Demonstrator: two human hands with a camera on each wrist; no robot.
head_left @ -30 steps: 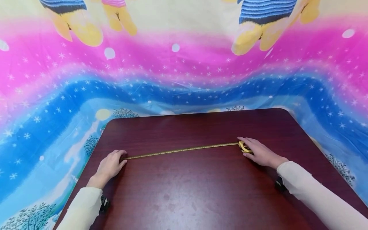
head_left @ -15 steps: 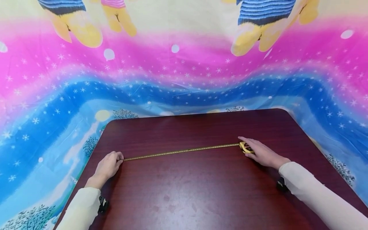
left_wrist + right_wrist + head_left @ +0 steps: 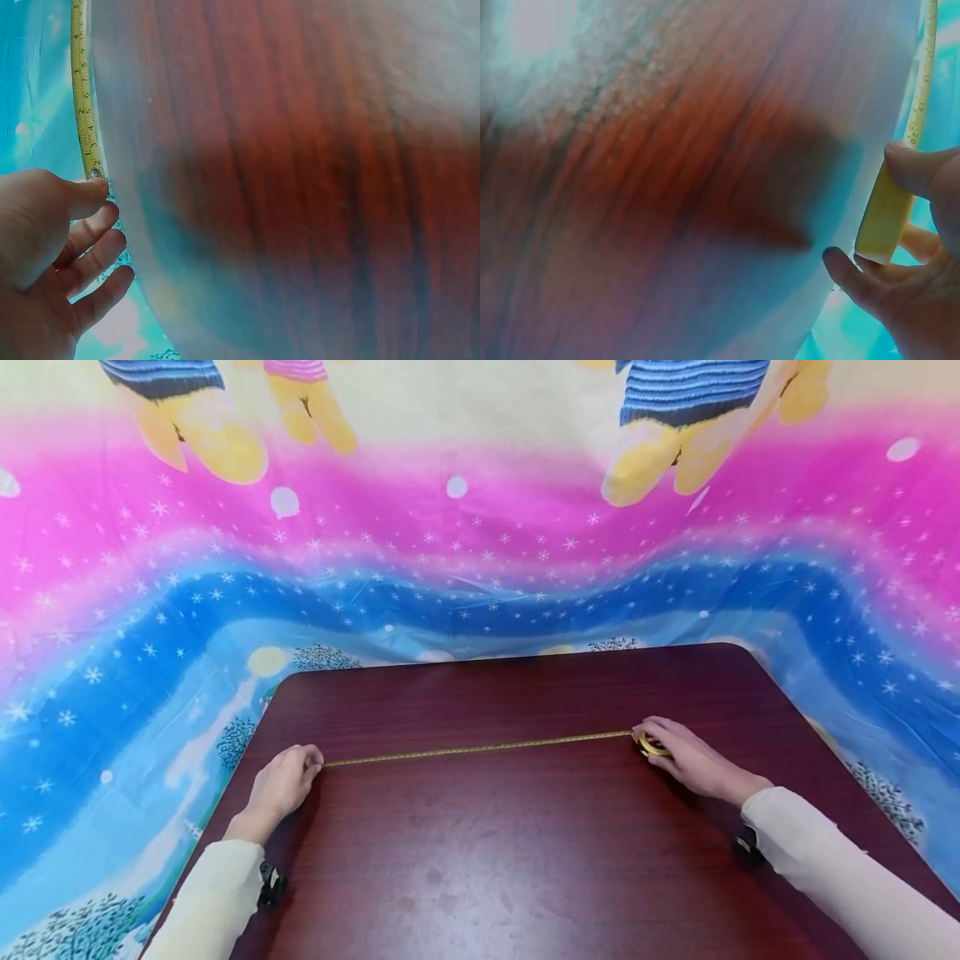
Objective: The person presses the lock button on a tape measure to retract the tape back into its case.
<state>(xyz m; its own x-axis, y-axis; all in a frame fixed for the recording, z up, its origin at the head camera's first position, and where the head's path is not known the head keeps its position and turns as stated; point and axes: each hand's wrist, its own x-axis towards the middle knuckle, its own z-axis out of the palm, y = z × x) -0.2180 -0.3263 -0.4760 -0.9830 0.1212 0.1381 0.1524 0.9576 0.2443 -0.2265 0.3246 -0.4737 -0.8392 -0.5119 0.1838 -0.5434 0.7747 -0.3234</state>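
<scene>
From my head view, the right hand [image 3: 686, 756] hides most of the tape case [image 3: 649, 746]; both wrist views blur the counter [image 3: 300, 187].

Tabletop [image 3: 525, 843]: dark red-brown wood-grain finish, smooth, with a soft sheen and faint pale smudges near its front edge. Tape blade [image 3: 480, 748] across the tabletop: thin yellow strip, printed with black marks, lying flat and smooth. Tape case [image 3: 885, 217] at the blade's right end: yellow, matt, looks like plastic. Backdrop [image 3: 480, 552] behind the tabletop: thin printed sheet, glossy, lightly creased. Sleeves [image 3: 840, 868] over the tabletop: cream cloth, matt, soft.
</scene>
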